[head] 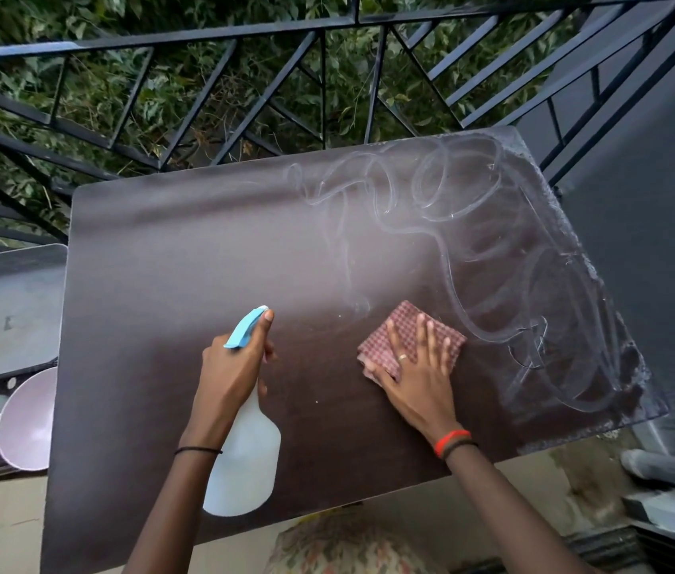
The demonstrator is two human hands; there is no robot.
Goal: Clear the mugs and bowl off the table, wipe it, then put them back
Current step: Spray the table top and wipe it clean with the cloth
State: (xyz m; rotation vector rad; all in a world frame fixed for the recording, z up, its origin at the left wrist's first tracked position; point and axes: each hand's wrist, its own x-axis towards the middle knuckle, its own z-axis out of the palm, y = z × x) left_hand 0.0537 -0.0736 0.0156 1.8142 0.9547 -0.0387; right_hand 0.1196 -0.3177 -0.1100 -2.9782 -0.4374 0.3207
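Left hand (230, 366) grips the spray bottle (244, 461); right hand (418, 374) presses flat on the limp cloth (406, 321), best pinned under the palm.

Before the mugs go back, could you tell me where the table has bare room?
The table is bare on the left, from far edge to the spray bottle in the left hand. Crowded near right: right hand on cloth, wet streaks.

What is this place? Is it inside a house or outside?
Most likely outside, on a balcony or terrace. A black metal railing runs along the edge, green leafy bushes grow just beyond it, and the dark brown table stands near that railing.
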